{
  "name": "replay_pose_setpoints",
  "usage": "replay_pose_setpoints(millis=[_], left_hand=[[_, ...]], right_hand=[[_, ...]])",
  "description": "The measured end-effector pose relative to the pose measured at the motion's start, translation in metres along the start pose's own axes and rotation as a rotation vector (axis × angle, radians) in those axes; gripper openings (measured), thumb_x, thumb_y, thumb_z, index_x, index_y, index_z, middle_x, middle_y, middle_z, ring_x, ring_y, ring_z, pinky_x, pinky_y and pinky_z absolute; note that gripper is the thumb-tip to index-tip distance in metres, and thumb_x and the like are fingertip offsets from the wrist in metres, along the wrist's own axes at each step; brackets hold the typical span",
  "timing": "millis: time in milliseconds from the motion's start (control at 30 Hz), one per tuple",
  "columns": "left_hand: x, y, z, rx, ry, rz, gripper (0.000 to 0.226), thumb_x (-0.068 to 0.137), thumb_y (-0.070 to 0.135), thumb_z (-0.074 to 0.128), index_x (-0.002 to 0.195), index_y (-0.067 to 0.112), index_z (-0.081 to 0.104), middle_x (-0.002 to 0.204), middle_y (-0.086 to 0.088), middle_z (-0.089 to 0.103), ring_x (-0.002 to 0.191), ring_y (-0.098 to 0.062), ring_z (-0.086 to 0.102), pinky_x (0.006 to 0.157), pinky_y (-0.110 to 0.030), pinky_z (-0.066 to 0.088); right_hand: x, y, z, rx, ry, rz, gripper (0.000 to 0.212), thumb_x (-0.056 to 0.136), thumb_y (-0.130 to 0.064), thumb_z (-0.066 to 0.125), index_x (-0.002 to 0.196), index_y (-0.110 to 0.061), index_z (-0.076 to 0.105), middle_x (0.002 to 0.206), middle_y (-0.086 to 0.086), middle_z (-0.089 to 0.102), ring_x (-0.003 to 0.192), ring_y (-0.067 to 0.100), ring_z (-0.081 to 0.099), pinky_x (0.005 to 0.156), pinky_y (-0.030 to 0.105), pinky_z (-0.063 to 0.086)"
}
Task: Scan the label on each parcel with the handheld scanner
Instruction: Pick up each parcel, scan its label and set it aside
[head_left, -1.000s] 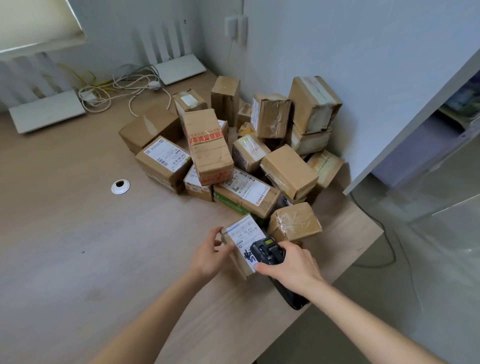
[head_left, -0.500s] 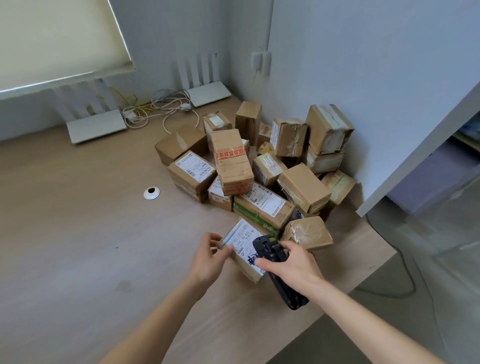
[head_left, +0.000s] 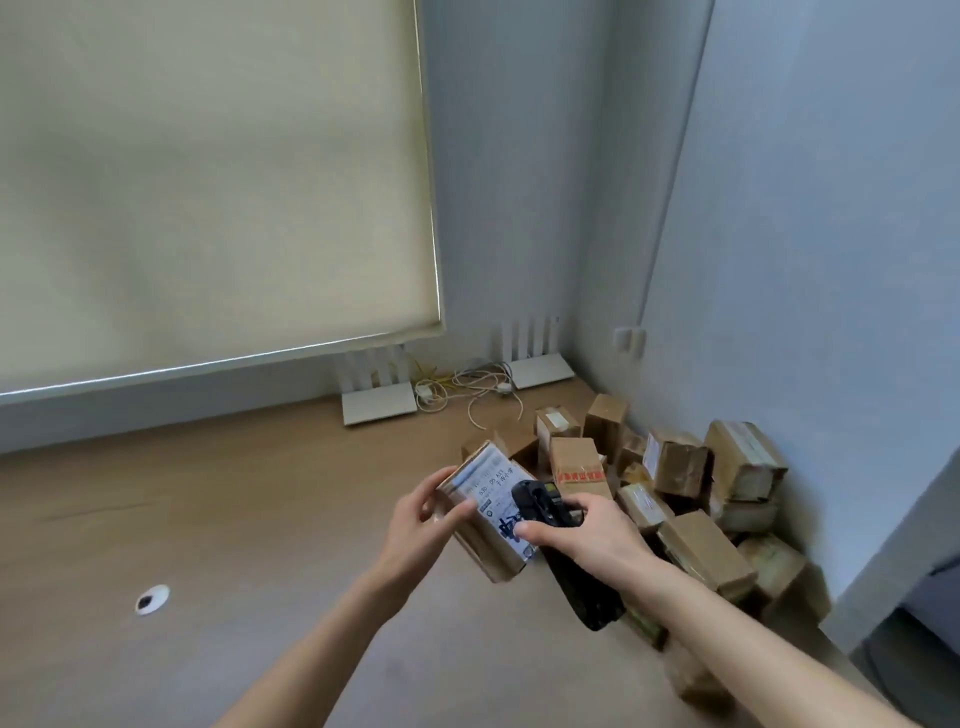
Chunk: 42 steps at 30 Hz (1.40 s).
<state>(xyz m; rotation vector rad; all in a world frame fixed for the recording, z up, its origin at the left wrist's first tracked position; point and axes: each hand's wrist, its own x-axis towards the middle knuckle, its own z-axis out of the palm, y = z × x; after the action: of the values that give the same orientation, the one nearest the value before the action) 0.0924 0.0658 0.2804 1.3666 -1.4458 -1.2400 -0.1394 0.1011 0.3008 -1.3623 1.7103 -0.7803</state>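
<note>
From my remote seat I see, through the head camera, two bare forearms reaching out over a pale wooden desk (head_left: 218, 519) in a grey-walled corner. The left hand (head_left: 423, 525) has its grip curled round one cardboard parcel (head_left: 480, 525), thumb on the near face and fingers on the far edge, holding it raised clear of the desk with its white printed label (head_left: 485, 488) tilted up towards me. The right hand (head_left: 587, 535) has its grip wrapped round a black handheld scanner (head_left: 545, 512), whose head lies over the lower right part of that label, touching it or just above it; I cannot tell which. The scanner's body runs back under the wrist. To the right, against the wall, sits a heap of other parcels (head_left: 691, 499), well apart from the raised one. Behind them are loose cables (head_left: 467, 384) and two white slatted stands (head_left: 535, 364); a round cable hole (head_left: 152, 599) marks the desk on the left. I judge this to be the scanning step for one parcel. The next move calls for steadying the label, drawing the scanner back enough to cover the barcode, triggering it, then setting this parcel aside, away from the heap.
</note>
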Motion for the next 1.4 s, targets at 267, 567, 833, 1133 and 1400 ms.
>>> replay_pose_setpoints(millis=[267, 567, 833, 1133, 1400], left_hand=[[-0.071, 0.052, -0.154, -0.049, 0.171, 0.135, 0.058, 0.072, 0.041, 0.089, 0.124, 0.042, 0.062, 0.12, 0.006, 0.067, 0.108, -0.012, 0.067, 0.09, -0.041, 0.06], [-0.171, 0.051, -0.312, 0.133, 0.402, 0.183, 0.054, 0.066, 0.05, 0.086, 0.115, 0.051, 0.063, 0.114, 0.009, 0.07, 0.106, -0.013, 0.068, 0.09, -0.041, 0.059], [-0.23, 0.053, -0.37, 0.245, 0.564, 0.16, 0.052, 0.075, 0.029, 0.087, 0.122, 0.035, 0.065, 0.112, 0.003, 0.068, 0.103, -0.014, 0.066, 0.081, -0.025, 0.054], [-0.253, 0.058, -0.379, 0.247, 0.65, 0.133, 0.055, 0.075, 0.028, 0.087, 0.125, 0.027, 0.066, 0.105, 0.007, 0.07, 0.094, -0.003, 0.067, 0.078, -0.02, 0.052], [-0.261, 0.057, -0.377, 0.262, 0.67, 0.123, 0.055, 0.074, 0.028, 0.088, 0.124, 0.028, 0.066, 0.11, 0.002, 0.07, 0.101, -0.01, 0.066, 0.086, -0.026, 0.051]], right_hand=[[-0.042, -0.135, 0.071, -0.122, -0.068, -0.193, 0.073, 0.055, -0.074, 0.088, 0.112, -0.04, 0.057, 0.093, -0.027, 0.061, 0.087, -0.004, 0.062, 0.066, 0.015, 0.048], [-0.111, -0.242, 0.164, -0.488, -0.048, -0.432, 0.081, 0.055, -0.071, 0.082, 0.126, -0.037, 0.064, 0.115, -0.01, 0.074, 0.103, 0.013, 0.068, 0.089, 0.032, 0.057], [-0.145, -0.298, 0.218, -0.687, -0.134, -0.55, 0.066, 0.059, -0.065, 0.081, 0.116, -0.033, 0.067, 0.104, -0.01, 0.071, 0.097, 0.017, 0.066, 0.082, 0.032, 0.055], [-0.163, -0.316, 0.233, -0.857, -0.18, -0.59, 0.06, 0.061, -0.068, 0.08, 0.105, -0.028, 0.072, 0.095, -0.005, 0.073, 0.092, 0.022, 0.067, 0.072, 0.029, 0.047], [-0.171, -0.32, 0.23, -0.849, -0.179, -0.585, 0.061, 0.061, -0.07, 0.08, 0.104, -0.027, 0.074, 0.095, -0.003, 0.074, 0.094, 0.023, 0.068, 0.078, 0.032, 0.053]])
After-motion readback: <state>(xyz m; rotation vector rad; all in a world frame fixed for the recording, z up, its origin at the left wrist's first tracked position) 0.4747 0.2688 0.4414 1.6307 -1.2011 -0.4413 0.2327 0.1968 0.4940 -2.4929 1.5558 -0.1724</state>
